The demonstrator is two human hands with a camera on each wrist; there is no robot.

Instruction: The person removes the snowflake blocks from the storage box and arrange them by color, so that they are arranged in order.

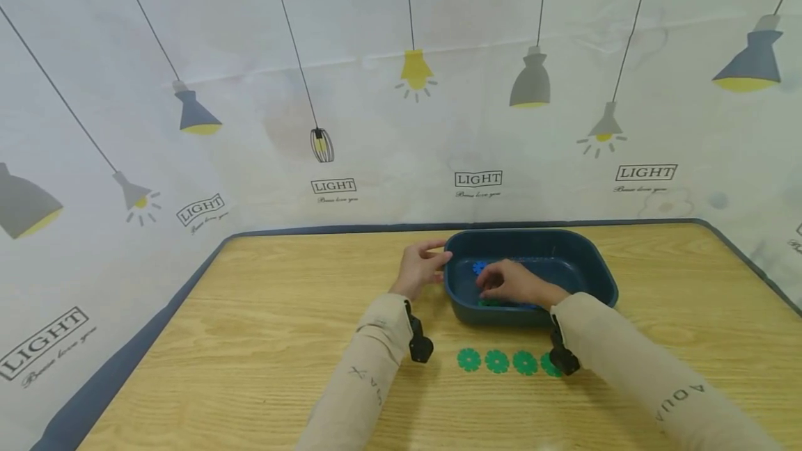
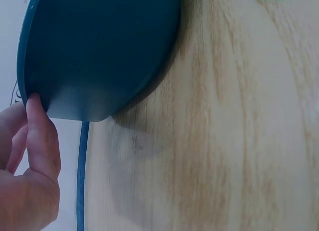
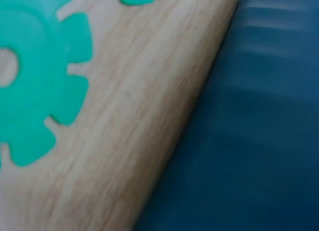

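A dark blue plastic basin stands on the wooden table. My left hand holds its left rim; in the left wrist view, fingers of the left hand touch the outer wall by the rim. My right hand reaches inside with bent fingers, low over the bottom; whether they pinch anything is hidden. Beside these fingers lie a blue notched disc and a green piece, partly covered. In front of the basin, several green snowflake discs form a row, the rightmost partly behind the right wrist camera.
The wooden table extends to both sides of the basin. Behind it hangs a pale cloth printed with lamps. Black wrist cameras sit on both sleeves. Close in the right wrist view are a large green disc and the basin's wall.
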